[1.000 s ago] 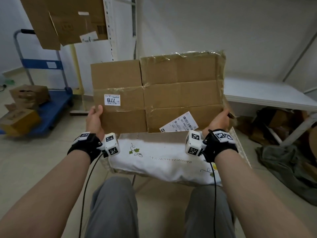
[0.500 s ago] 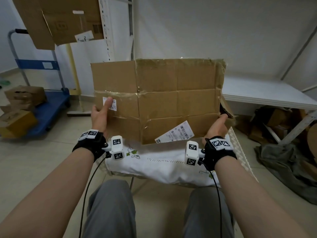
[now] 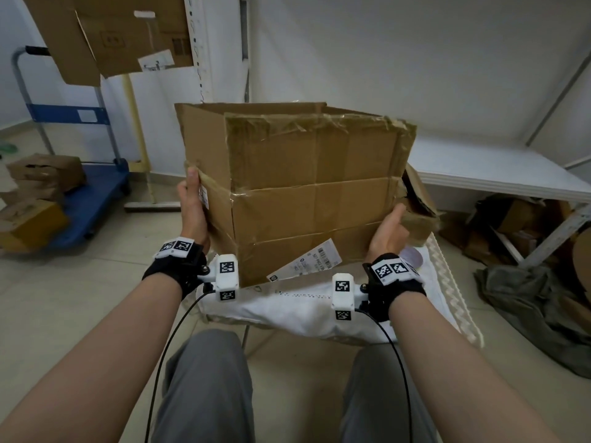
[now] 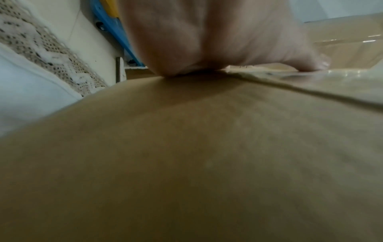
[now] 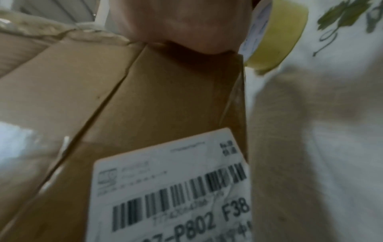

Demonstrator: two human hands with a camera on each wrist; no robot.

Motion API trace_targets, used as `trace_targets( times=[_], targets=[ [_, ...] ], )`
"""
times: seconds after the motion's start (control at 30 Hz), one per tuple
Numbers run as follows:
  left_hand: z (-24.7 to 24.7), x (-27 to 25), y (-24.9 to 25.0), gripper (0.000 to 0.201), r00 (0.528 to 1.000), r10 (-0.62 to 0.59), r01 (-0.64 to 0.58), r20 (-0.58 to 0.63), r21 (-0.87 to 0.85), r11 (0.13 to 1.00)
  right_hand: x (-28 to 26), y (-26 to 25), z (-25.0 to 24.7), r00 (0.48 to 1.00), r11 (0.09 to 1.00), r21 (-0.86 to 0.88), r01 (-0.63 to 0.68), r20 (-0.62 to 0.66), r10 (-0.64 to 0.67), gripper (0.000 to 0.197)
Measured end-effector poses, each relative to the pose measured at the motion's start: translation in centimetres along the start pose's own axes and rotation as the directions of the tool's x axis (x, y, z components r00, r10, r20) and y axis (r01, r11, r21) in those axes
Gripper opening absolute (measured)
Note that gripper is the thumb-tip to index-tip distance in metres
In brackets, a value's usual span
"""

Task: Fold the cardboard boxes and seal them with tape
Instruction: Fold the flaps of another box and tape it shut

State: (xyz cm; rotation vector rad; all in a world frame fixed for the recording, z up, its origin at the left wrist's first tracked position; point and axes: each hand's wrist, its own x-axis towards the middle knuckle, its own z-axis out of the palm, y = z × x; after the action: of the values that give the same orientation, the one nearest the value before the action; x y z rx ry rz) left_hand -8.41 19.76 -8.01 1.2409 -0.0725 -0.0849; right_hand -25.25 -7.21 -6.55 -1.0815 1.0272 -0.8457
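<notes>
The cardboard box [image 3: 307,193] is no longer a flat sheet held facing the camera: over the last second it has swung open into a squared tube, its left side panel now angled away and its open top edge showing. It is held upright in the air in front of the person, just above the tabletop [image 3: 287,311], which is covered with a white embroidered cloth.

The left hand [image 3: 192,212] lies with straight fingers flat along the box's left panel, thumb up at the edge beside a small white label; the left wrist view shows the palm pressed onto the cardboard. The right hand [image 3: 388,233] grips the lower right corner with its fingers curled round the torn, crumpled edge there.

A shipping label [image 3: 305,262] is stuck on the front panel near its bottom edge. A roll of yellowish tape [image 5: 275,34] sits on the cloth just beside the right hand.

With the walls squared up, the next step is probably to fold the flaps shut on one end; no flap appears closed yet, and sealing has not begun. The worn right corner may buckle under pressure.
</notes>
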Motion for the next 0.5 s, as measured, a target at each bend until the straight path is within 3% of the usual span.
trace_targets(
  times=[0.1, 0.2, 0.33, 0.5],
  targets=[
    [-1.6, 1.7, -1.0, 0.091, 0.999, -0.021, 0.021, 0.028, 0.005, 1.0, -0.4, -0.1, -0.1, 0.997, 0.997, -0.015, 0.078, -0.019, -0.078, 0.057],
    [-1.1, -0.5, 0.3, 0.086, 1.0, 0.017, -0.016, -0.017, 0.017, 1.0, -0.8, 0.2, -0.4, 0.993, 0.993, 0.029, 0.118, -0.024, -0.117, 0.069],
    [-0.7, -2.6, 1.2, 0.081, 0.995, 0.081, -0.079, -0.053, 0.039, 0.996, -2.3, 0.3, -1.0, 0.986, 0.986, 0.037, 0.164, -0.035, -0.163, 0.048],
    [-0.2, -4.2, 1.4, 0.034, 0.986, 0.165, -0.165, 0.007, 0.084, 0.983, -3.6, 0.1, -2.4, 0.983, 0.983, 0.048, 0.177, -0.047, -0.175, 0.045]
  ],
)
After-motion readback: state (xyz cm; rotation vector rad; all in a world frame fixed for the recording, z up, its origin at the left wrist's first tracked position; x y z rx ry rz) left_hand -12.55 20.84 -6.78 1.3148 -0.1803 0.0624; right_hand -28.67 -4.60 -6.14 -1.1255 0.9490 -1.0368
